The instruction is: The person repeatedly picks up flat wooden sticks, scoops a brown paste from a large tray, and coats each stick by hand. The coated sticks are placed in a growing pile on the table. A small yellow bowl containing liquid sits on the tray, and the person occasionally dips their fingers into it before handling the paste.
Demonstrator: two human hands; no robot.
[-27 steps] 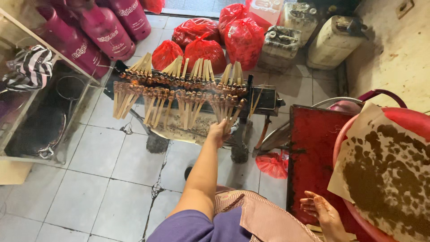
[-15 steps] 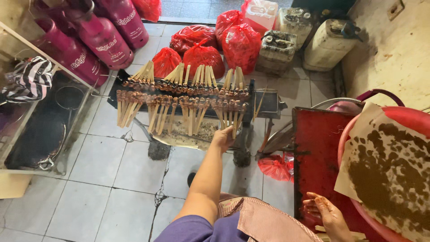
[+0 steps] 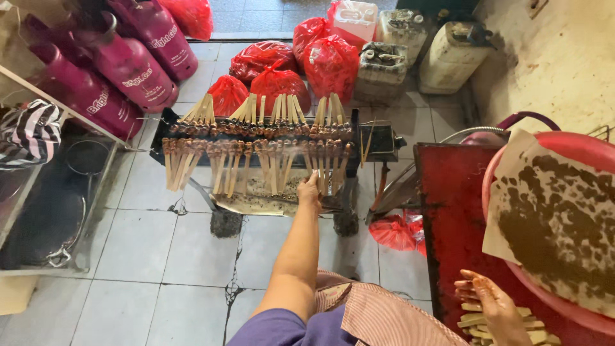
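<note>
Head view looks straight down: the left hand stretches out to the near row of skewers on the long black grill, its fingers closed round the bare stick end of one skewer near the right of the row. That grip makes sense, by my reading: the meat ends sit over the heat while the pale stick handles jut off the edge, cool enough to pinch. A second row lies behind with its handles fanning the other way, so both rows share the middle of the grill. Down at the lower right, the right hand rests loose and open, sauce-stained, on a small heap of flat sticks against the red bench, gripping nothing. Just beside it a red basin carries brown paper smeared dark. Magenta gas cylinders lean at upper left, red plastic bags and pale jerry cans crowd the tiled floor beyond the grill.
</note>
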